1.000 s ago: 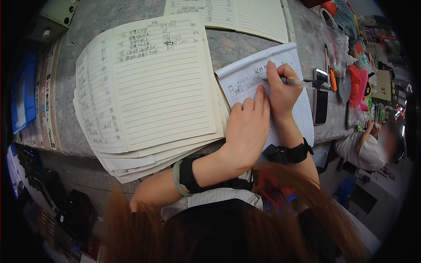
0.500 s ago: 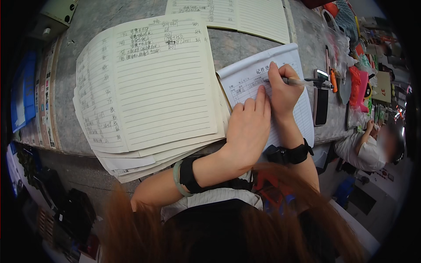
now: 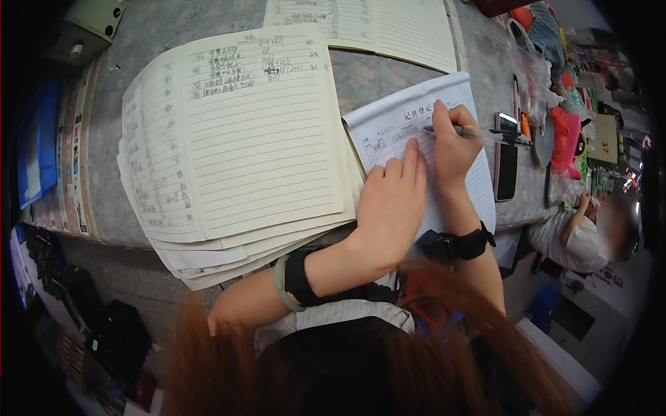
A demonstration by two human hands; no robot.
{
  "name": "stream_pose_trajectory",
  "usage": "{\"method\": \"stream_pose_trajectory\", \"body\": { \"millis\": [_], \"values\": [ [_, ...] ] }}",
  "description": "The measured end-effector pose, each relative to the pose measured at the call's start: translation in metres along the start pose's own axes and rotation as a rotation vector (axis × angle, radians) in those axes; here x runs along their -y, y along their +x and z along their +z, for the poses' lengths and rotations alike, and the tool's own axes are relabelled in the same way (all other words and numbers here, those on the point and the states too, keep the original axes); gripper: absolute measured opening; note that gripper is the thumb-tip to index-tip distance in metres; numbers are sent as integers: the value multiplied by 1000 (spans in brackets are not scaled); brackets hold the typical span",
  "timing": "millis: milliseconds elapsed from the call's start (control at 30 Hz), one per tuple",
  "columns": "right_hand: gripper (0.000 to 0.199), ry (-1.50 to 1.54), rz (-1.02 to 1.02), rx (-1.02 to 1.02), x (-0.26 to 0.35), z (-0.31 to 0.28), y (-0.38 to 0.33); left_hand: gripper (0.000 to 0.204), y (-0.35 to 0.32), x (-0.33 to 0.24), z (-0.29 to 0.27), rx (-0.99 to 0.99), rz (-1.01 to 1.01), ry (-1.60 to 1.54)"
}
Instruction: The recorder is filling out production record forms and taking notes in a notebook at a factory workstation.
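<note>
My right hand (image 3: 455, 149) is closed round a pen (image 3: 492, 134), its tip at the upper rows of a printed form pad (image 3: 475, 173). The pad lies tilted on the table, with a rolled-back top edge and some handwriting in its first rows. Flat on the pad's left part rests my left hand (image 3: 394, 201), fingers stretched out and holding nothing; its fingertips are close to the pen tip. Left of the pad, a stack of open lined notebooks (image 3: 263, 152) carries handwritten lines at the top and along its left page.
Another open notebook (image 3: 416, 31) lies at the far side. Beside the pad are a phone (image 3: 507, 166) and an orange tool (image 3: 525, 128). Plastic bags and a pink item (image 3: 574, 142) crowd the right edge. Blue trays (image 3: 38, 152) stand far left. A person (image 3: 579, 236) sits at right.
My right hand and the pen have shifted slightly to the right along the row, and the pen leans a little differently. My left hand stays in place on the pad.
</note>
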State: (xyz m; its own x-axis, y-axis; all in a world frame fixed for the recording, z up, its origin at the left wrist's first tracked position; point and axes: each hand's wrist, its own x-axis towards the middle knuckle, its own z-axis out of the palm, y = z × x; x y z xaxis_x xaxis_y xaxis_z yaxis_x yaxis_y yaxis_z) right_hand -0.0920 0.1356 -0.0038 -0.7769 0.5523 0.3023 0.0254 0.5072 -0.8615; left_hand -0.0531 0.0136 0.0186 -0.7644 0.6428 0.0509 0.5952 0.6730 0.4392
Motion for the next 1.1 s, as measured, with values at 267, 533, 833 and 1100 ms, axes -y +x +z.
{"method": "stream_pose_trajectory", "body": {
  "millis": [267, 533, 833, 1100],
  "values": [
    [29, 13, -29, 69, 4, 1, 0, 54, 1, -1, -3, 14, 2, 10],
    [28, 0, 7, 55, 3, -1, 1, 54, 1, -1, -2, 19, -5, -2],
    [29, 12, -28, 54, 3, 0, 0, 54, 0, 0, -3, 20, 20, 15],
    [28, -13, -32, 45, 3, 1, 2, 51, 1, 2, -4, 26, 35, 33]
  ]
}}
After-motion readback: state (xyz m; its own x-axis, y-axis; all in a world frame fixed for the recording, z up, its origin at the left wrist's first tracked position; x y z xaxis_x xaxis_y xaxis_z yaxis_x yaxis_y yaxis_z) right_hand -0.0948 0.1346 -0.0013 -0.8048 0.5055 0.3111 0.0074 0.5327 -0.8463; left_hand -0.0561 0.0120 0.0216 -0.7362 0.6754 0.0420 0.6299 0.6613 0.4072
